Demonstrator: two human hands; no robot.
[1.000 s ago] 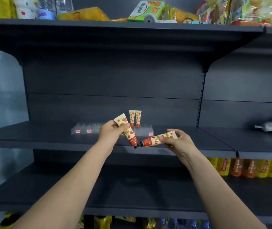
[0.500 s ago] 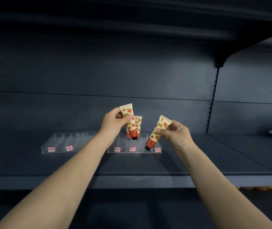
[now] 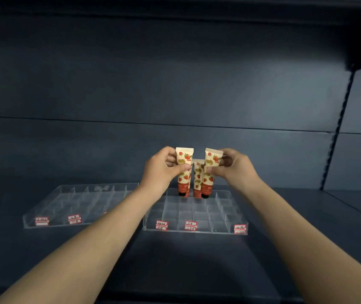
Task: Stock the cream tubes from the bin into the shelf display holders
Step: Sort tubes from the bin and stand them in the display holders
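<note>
Dark shelf (image 3: 186,260), clear holder (image 3: 219,227): over its far row, left hand (image 3: 162,172) pinches a cream tube (image 3: 184,181) and right hand (image 3: 236,170) a second tube (image 3: 212,156), caps down to slot beside a standing tube (image 3: 197,172).

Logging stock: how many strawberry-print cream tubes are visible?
3: one cream-coloured strawberry-print tube in the left hand, a second tube in the right hand, a third tube standing between them in the clear acrylic holder. More may hide behind.
</note>
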